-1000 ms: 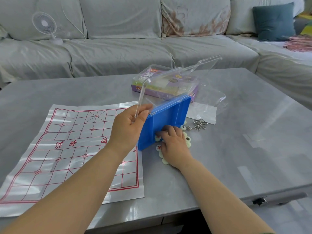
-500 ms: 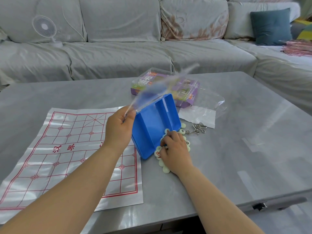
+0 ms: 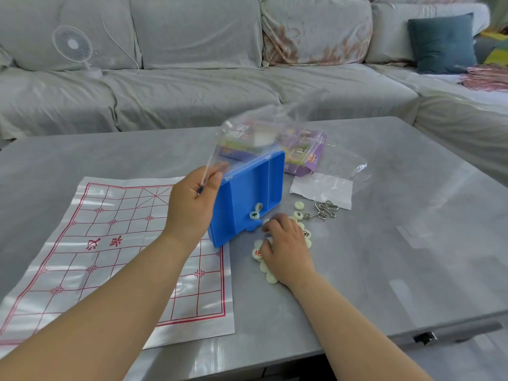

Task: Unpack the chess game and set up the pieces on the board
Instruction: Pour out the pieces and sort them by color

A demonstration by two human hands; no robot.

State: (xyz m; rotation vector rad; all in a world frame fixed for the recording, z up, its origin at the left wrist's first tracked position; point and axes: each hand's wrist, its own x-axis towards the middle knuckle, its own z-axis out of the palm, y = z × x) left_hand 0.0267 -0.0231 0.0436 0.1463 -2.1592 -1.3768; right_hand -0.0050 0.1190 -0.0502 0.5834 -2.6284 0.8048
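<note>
My left hand (image 3: 193, 204) grips the blue chess case (image 3: 247, 196) by its left edge and holds it tilted up on the grey table (image 3: 398, 243); its clear lid (image 3: 255, 136) hangs open and blurred above. Two round pieces (image 3: 257, 211) lie inside the case near its lower edge. Several cream round chess pieces (image 3: 270, 277) are spilled on the table to the right of the case. My right hand (image 3: 287, 250) rests palm down over that pile, covering part of it. The paper board (image 3: 110, 243) with red lines lies flat at the left, bare of pieces.
A purple game box (image 3: 305, 152) in clear wrap sits behind the case. A clear plastic bag (image 3: 324, 188) and a metal ring puzzle (image 3: 323, 211) lie to the right of the pieces. A grey sofa with a small white fan (image 3: 72, 46) stands beyond the table.
The left hand has swung the case round so its inside faces me, and the lid has flapped upward. More pieces have spilled out. The right hand stayed over the pile.
</note>
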